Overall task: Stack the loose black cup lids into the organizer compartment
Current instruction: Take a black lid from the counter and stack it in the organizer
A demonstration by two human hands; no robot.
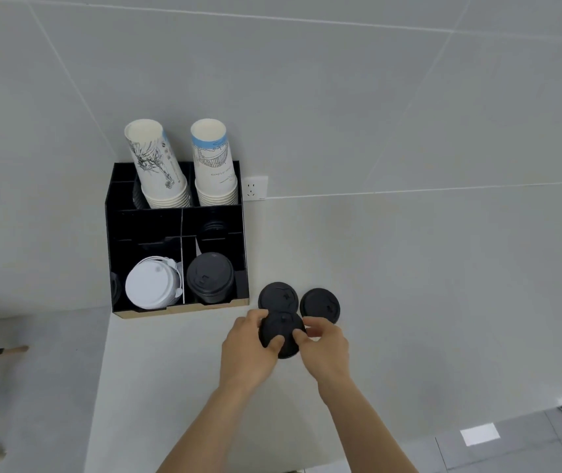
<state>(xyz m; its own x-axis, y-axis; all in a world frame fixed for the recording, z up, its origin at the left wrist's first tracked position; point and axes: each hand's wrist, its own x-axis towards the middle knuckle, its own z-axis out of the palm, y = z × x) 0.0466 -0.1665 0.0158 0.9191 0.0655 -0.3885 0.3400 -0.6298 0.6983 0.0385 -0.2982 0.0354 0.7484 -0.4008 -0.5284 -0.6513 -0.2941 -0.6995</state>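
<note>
Both hands' fingers [274, 343] grip what seems one black lid [281, 331] beside organizer [177, 233]

loose lids [320, 305] right of organizer [177, 240]

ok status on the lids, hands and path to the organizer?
Left hand and right hand both gripping one black lid. Two loose lids on counter. Organizer black-lid stack unobstructed.
</note>
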